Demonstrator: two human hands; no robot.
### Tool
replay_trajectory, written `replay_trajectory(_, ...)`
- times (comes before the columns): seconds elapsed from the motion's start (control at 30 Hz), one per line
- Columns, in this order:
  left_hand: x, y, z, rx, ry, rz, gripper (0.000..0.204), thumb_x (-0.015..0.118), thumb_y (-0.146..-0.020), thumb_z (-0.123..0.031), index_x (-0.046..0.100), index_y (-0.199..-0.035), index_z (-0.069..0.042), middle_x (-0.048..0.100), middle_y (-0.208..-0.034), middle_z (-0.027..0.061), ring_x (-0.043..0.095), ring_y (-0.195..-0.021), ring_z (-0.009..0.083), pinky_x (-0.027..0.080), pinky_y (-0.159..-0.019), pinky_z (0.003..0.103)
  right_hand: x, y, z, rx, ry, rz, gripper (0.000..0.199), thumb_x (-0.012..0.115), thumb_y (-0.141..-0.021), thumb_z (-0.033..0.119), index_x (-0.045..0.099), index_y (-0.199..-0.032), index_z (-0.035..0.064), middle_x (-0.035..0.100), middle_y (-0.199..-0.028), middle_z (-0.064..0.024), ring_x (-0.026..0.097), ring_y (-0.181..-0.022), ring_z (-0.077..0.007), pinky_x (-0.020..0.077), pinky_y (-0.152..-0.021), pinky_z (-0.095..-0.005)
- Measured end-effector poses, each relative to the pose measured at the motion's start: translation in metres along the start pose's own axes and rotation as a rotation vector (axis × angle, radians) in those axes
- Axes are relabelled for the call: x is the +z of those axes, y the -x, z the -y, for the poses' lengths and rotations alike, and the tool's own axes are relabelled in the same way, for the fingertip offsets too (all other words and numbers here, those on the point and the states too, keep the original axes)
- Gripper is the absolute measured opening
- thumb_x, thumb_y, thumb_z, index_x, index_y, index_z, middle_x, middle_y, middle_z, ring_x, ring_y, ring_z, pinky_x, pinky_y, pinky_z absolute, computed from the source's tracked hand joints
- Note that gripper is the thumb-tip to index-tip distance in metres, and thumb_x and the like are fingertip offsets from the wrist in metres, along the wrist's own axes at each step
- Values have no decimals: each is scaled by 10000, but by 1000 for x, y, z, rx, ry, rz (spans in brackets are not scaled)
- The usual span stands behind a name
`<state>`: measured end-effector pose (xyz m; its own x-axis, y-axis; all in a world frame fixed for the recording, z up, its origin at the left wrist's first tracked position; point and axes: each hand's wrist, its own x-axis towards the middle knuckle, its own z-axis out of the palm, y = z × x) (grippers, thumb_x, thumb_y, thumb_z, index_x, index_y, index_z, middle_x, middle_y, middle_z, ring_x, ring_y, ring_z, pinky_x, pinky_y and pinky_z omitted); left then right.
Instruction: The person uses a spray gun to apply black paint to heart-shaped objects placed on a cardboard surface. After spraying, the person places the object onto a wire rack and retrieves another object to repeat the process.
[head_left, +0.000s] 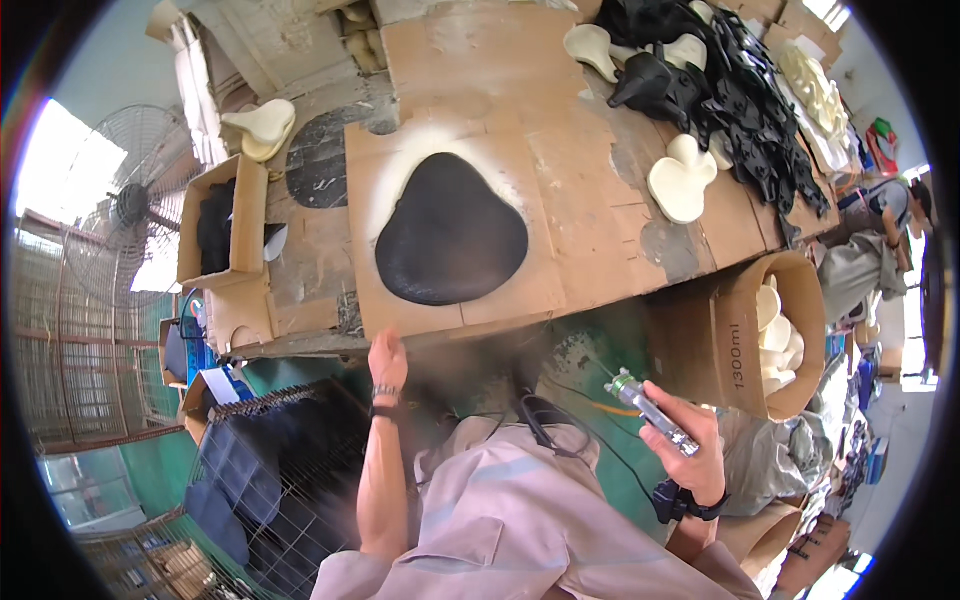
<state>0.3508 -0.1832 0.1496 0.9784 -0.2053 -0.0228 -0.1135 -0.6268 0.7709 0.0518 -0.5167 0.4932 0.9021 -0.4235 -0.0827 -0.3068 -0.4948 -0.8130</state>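
Bench (640, 190): cardboard-covered, with a black saddle-shaped piece (452, 232) lying on a cardboard sheet (500, 300) near the front edge. Our left hand (387, 358) rests its fingers on the front edge of that sheet, just below the black piece; nothing is clasped in it. Our right hand (690, 440) is clenched around a metal spray gun (652, 411), held below the bench edge and well apart from the black piece. Also on the bench: cream pieces (682, 178) and a heap of black pieces (740, 100). Beside it: a box of cream pieces (775, 335).
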Motion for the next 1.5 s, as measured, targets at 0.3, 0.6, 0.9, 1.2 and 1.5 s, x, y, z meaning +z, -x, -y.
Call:
replay_trajectory(0.3,68,-129,-64,281,-585,330,645,655,-738,-34,578,-1370,-142,490,-1453,133,469,-1353,329,388,-1117,499,3,-18,9,-62,-41,-186,532,750,-793,-41,641,-1312,-1,718,-928,-172,654,-715,-242,512,-690,-297)
replay_trajectory(0.6,77,-131,-85,62,-477,412,731,660,-727,-89,515,-1440,-163,426,-1534,136,400,-1427,342,343,-1151,539,14,-56,19,-185,-71,-122,600,754,-775,-57,615,-1353,16,701,-910,-159,645,-712,-274,516,-684,-302)
replay_trajectory(0.9,-6,-34,-7,-19,46,-21,486,543,-749,70,660,-1208,-37,678,-1194,174,629,-1178,318,464,-1055,376,24,-54,30,-185,-85,27,574,763,-765,-45,629,-1322,1,706,-928,-167,673,-751,-277,520,-699,-318)
replay_trajectory(1.2,-24,145,156,-585,-278,94,279,640,-816,-123,765,-1057,-63,775,-949,110,731,-974,226,562,-867,347,31,-39,31,-103,-43,201,607,766,-760,-52,621,-1346,11,723,-1069,-196,715,-878,-319,546,-779,-337)
replay_trajectory(1.5,8,227,239,-751,-11,268,318,713,-766,-154,781,-1047,-22,771,-959,134,730,-930,239,560,-842,336,20,-18,22,-26,-25,-66,497,748,-840,-1,635,-1324,-1,732,-957,-164,690,-767,-219,528,-712,-293)
